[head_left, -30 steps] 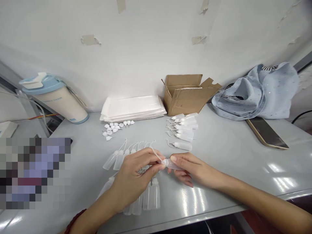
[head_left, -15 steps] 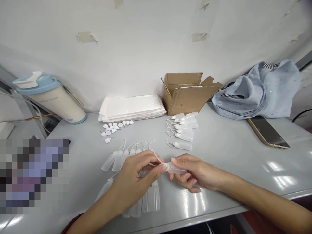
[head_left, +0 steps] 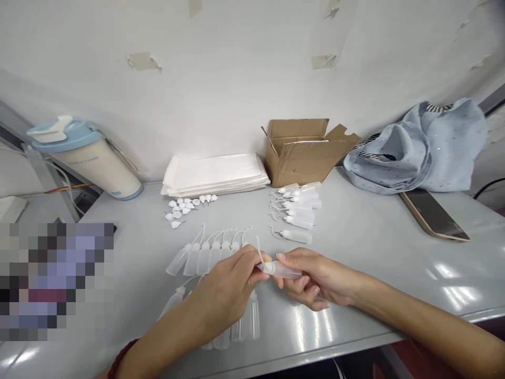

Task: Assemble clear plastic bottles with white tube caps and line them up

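Observation:
A small translucent bottle [head_left: 287, 270] lies sideways between my hands, its white cap and thin strap toward the left. My right hand [head_left: 311, 276] pinches its body between thumb and fingers. At the cap end, my left hand [head_left: 236, 271] has its fingertips closed on the neck area. Below and behind my left hand lie several bottles with straps, in an upper row [head_left: 203, 259] and a lower row [head_left: 252, 318] partly hidden by my arm. White needle-tipped caps [head_left: 185, 206] are heaped beyond them. More bottles with tips [head_left: 298, 218] lie beyond my right hand.
Along the wall stand a blue-lidded tumbler [head_left: 106, 168], a stack of white sleeves [head_left: 216, 173] and an open cardboard box [head_left: 303, 160]. To the right, a blue cloth bag [head_left: 445, 147] is beside a phone [head_left: 434, 216]. The table's front edge [head_left: 315, 356] runs below my hands.
My left hand's fingers have shifted and turned around the cap end, and the strap now stands more upright. My right hand holds the bottle in nearly the same place.

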The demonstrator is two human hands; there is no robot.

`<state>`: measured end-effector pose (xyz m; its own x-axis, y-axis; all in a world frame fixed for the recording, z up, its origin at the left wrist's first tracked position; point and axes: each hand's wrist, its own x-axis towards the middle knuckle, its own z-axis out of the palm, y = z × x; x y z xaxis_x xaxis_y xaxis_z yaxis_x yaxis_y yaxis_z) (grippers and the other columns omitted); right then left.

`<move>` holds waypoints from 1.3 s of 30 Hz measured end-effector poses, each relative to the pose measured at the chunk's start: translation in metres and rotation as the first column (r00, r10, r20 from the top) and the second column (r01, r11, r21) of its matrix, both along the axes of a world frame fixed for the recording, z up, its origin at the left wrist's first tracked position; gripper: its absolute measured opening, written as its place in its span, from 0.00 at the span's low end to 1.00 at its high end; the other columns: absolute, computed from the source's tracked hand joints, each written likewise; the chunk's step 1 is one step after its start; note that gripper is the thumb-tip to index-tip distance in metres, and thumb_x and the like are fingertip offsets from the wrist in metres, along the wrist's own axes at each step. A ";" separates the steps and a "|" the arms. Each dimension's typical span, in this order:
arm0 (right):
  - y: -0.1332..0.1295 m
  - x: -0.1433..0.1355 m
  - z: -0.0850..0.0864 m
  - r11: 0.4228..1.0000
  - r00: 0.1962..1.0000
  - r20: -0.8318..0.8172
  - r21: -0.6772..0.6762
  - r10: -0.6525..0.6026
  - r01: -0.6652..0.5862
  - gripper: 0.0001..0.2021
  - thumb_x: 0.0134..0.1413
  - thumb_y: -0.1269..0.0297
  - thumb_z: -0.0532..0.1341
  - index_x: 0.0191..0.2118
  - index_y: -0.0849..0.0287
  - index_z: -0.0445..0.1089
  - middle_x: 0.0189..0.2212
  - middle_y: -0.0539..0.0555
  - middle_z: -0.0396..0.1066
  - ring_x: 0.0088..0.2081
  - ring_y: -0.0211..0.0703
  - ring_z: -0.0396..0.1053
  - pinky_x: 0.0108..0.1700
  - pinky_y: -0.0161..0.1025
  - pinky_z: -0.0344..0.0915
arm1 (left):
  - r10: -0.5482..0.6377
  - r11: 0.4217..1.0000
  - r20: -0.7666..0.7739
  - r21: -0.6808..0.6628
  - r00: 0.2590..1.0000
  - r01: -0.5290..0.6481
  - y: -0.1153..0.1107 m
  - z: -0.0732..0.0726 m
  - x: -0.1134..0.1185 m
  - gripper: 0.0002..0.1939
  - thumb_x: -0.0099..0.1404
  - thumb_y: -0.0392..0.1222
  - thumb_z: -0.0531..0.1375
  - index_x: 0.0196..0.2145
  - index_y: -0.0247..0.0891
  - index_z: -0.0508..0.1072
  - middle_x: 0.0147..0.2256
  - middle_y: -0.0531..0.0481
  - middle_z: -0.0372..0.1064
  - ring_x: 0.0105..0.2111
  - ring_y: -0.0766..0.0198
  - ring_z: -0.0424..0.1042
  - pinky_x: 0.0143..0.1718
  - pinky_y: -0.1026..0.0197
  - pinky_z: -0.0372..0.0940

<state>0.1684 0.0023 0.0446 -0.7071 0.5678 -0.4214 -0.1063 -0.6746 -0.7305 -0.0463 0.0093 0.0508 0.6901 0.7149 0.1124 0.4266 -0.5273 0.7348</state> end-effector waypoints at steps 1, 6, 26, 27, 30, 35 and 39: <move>0.000 0.000 0.000 1.000 1.000 -0.003 0.006 -0.003 0.003 0.20 0.62 0.50 0.54 0.30 0.63 0.67 0.14 0.39 0.43 0.14 0.27 0.40 0.12 0.25 0.46 | 0.015 0.999 0.010 -0.043 1.000 -0.015 0.000 0.002 0.000 0.08 0.70 0.39 0.49 0.42 0.40 0.67 0.34 0.51 0.68 0.31 0.65 0.68 0.32 0.64 0.64; -0.001 -0.001 0.001 0.999 1.000 -0.001 0.050 -0.013 0.013 0.20 0.61 0.50 0.55 0.29 0.63 0.67 0.15 0.39 0.44 0.15 0.27 0.41 0.12 0.25 0.46 | 0.050 0.990 0.046 -0.137 0.998 -0.043 0.000 0.008 0.002 0.08 0.69 0.45 0.54 0.42 0.43 0.68 0.30 0.55 0.70 0.29 0.65 0.69 0.30 0.65 0.63; -0.010 -0.004 0.004 0.552 0.858 0.339 0.830 -0.385 -0.080 0.16 0.66 0.59 0.50 0.34 0.62 0.70 0.20 0.47 0.61 0.22 0.34 0.61 0.27 0.33 0.58 | 0.082 0.935 0.145 0.333 0.986 -0.126 0.002 -0.007 0.002 0.09 0.69 0.43 0.55 0.32 0.36 0.70 0.27 0.53 0.72 0.25 0.68 0.70 0.29 0.67 0.64; -0.009 -0.004 0.003 0.623 0.872 0.343 0.780 -0.349 -0.058 0.18 0.65 0.57 0.49 0.33 0.62 0.69 0.19 0.46 0.59 0.20 0.33 0.59 0.25 0.32 0.57 | 0.063 0.916 0.163 0.383 0.985 -0.122 0.002 -0.010 0.001 0.08 0.69 0.42 0.55 0.34 0.36 0.70 0.29 0.51 0.74 0.27 0.68 0.71 0.31 0.67 0.65; -0.007 -0.005 0.001 0.713 0.895 0.330 0.701 -0.301 -0.018 0.19 0.65 0.55 0.49 0.34 0.63 0.69 0.18 0.45 0.58 0.19 0.32 0.58 0.23 0.31 0.56 | 0.083 0.920 0.175 0.365 0.981 -0.143 0.003 -0.011 0.000 0.08 0.68 0.43 0.56 0.37 0.36 0.71 0.31 0.50 0.75 0.29 0.67 0.72 0.33 0.67 0.66; -0.011 -0.006 0.002 0.496 0.858 0.289 0.867 -0.424 -0.047 0.14 0.65 0.61 0.52 0.37 0.62 0.71 0.22 0.47 0.63 0.25 0.33 0.61 0.28 0.31 0.56 | 0.136 0.990 0.065 -0.039 0.989 -0.134 0.006 0.008 0.000 0.15 0.68 0.46 0.53 0.28 0.37 0.73 0.24 0.53 0.72 0.24 0.69 0.70 0.24 0.69 0.63; -0.014 -0.007 0.004 0.400 0.847 0.264 0.914 -0.461 -0.067 0.11 0.65 0.64 0.52 0.38 0.61 0.71 0.23 0.47 0.63 0.25 0.33 0.61 0.29 0.32 0.57 | 0.108 0.970 0.014 -0.221 0.994 -0.102 0.005 0.014 0.001 0.22 0.69 0.46 0.51 0.21 0.36 0.69 0.19 0.55 0.68 0.21 0.70 0.67 0.23 0.70 0.60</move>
